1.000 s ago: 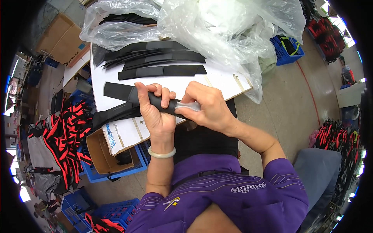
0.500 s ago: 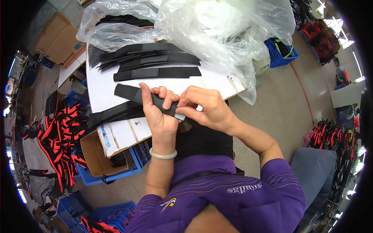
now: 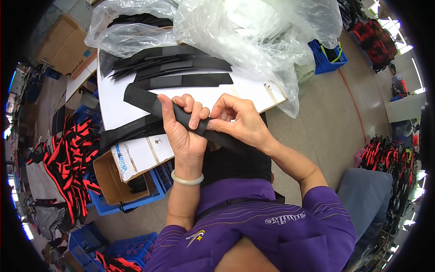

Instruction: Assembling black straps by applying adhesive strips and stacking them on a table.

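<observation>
Near me, the person's left hand [image 3: 183, 135] curls round a black strip [image 3: 140, 99] and the right hand [image 3: 243, 120] pinches it; more strips [image 3: 197, 80] lie on the tabletop [image 3: 113, 104].

shiny plastic, dull cloth

the held black strip [image 3: 140, 97] looks like smooth, dull cloth. the loose black strips [image 3: 199, 80] look dull too. the white counter [image 3: 115, 106] looks smooth. the big bag [image 3: 253, 50] is thin, clear plastic, all crinkly and shiny. the brown box [image 3: 106, 180] is dull cardboard. the blue crate [image 3: 331, 69] is hard plastic. the purple shirt [image 3: 290, 245] is cloth. the pale bracelet [image 3: 188, 181] is smooth and shiny.
</observation>
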Motion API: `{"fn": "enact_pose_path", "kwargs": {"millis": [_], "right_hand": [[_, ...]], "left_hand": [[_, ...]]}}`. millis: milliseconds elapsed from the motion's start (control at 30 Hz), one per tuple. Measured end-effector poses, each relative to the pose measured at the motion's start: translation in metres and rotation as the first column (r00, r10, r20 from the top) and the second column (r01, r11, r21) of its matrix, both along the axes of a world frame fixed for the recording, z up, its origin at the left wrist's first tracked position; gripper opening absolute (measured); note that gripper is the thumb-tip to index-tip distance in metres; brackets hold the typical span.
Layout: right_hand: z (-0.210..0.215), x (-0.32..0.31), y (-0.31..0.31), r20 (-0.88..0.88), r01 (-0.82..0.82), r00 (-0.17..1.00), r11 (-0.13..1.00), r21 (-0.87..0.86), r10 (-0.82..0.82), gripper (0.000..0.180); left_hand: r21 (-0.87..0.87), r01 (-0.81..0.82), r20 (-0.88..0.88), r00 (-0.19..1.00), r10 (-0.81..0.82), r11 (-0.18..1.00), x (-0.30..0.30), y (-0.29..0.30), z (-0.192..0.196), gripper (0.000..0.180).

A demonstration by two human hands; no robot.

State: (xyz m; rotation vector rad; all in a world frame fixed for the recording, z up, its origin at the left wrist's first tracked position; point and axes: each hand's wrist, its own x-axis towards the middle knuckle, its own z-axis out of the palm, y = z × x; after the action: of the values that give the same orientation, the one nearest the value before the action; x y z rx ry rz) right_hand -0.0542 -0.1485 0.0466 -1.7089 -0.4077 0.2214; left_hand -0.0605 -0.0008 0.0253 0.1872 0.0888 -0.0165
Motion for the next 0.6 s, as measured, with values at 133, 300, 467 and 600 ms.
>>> {"fn": "enact_pose_path", "kwargs": {"millis": [133,300,467,600], "right_hand": [[-0.006,-0.002,0.004,0.021,0.024,0.999,0.999,0.039,-0.025,0.019],[-0.024,-0.002,-0.005,0.166,0.044,0.984,0.993,0.113,-0.062,0.017],[-0.051,-0.008,-0.012,0.255,-0.003,0.963,0.945,0.326,-0.085,0.014],[-0.049,-0.01,-0.017,0.462,0.003,0.881,0.978,0.208,-0.101,0.016]], "left_hand": [[0.044,-0.037,0.047,0.998,0.035,0.998,-0.001,-0.001,0.002,0.042],[0.275,-0.199,0.27,0.955,0.123,0.941,-0.005,-0.016,0.006,0.031],[0.379,-0.293,0.42,0.9,0.118,0.878,-0.023,-0.032,0.013,0.02],[0.613,-0.436,0.529,0.846,0.068,0.659,-0.028,-0.03,0.018,0.025]]}}
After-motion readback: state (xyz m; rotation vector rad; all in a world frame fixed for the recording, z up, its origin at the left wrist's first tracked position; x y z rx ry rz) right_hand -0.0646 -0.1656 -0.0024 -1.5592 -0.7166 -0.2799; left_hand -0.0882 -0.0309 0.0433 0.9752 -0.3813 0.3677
